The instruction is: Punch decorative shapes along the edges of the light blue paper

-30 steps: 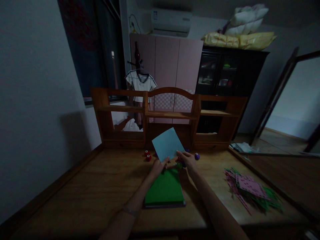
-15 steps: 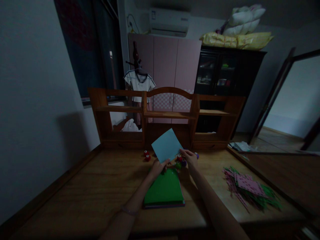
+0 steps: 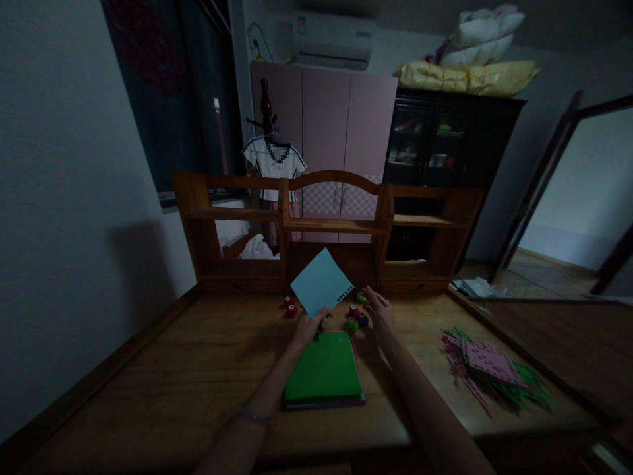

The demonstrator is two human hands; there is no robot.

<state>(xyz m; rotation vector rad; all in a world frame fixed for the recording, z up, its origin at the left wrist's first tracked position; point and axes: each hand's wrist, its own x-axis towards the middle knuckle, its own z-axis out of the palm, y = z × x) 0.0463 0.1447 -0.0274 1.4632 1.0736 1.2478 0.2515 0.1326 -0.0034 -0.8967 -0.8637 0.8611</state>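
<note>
Pinching the pale blue sheet [image 3: 322,282] by its lower corner, my left hand [image 3: 307,328] is clamping it at the centre of the frame, probably because that grip is leaving most of its face uncovered. Dark marks are lining its lower-right edge; whether they are holes I cannot tell. My right hand [image 3: 380,310] is hovering just beside, apart from the sheet, fingers loosely parted and gripping nothing I can see. Below, the green stack [image 3: 326,373] is lying flat on the surface [image 3: 212,363], seemingly for easy reach. Small red pieces [image 3: 291,311] are sitting left of my left hand; a mixed cluster [image 3: 352,324] is resting between the hands. At lower right, a strip pile [image 3: 494,366] is lying well apart. Upper right, the black cabinet [image 3: 472,155] is holding a green item [image 3: 445,126] and dim contents behind glass.
</note>
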